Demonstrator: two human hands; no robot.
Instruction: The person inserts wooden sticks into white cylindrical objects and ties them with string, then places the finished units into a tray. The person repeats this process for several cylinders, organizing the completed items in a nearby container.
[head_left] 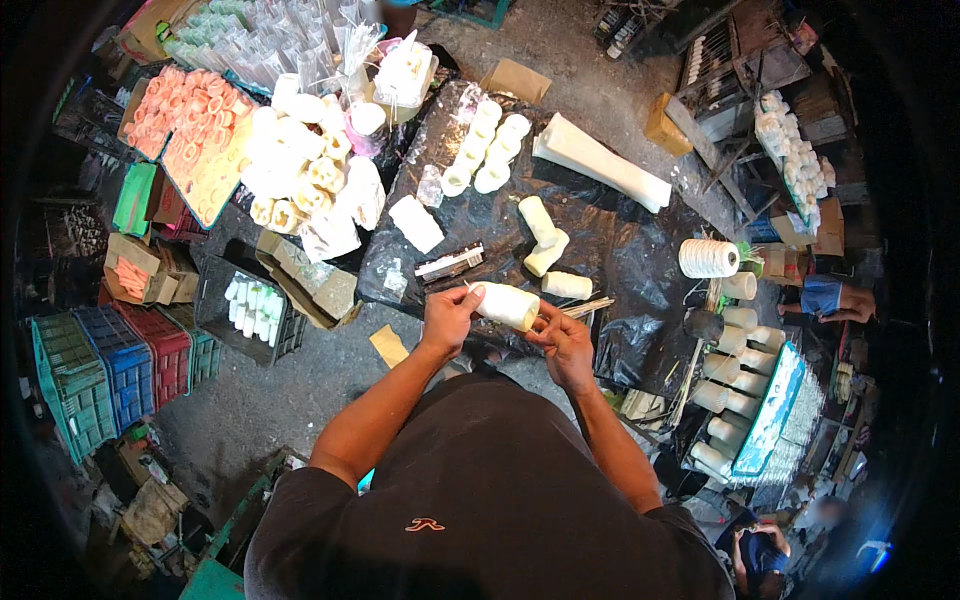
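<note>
Over the near edge of a table covered in black plastic (640, 320), I hold a thick cream-white candle (505, 306) lying sideways. My left hand (450, 320) pinches its left end, where a short wick seems to stick out. At the other end, the fingers of my right hand (564, 348) grip the yellowish rim. Just beyond lie loose cream candles, one lying flat (567, 285) and another standing or leaning farther back (537, 220). Thin wooden sticks (588, 308) lie beside my right hand. Left of the loose candles is a small dark printed box (449, 262).
Rows of candles (482, 145) and a long white bundle (600, 165) occupy the table's far side. A thread spool (708, 258) stands at right, near a blue-edged rack of candles (768, 410). Wrapped white pieces (300, 165) and plastic crates (120, 360) are at left. Other people appear at right.
</note>
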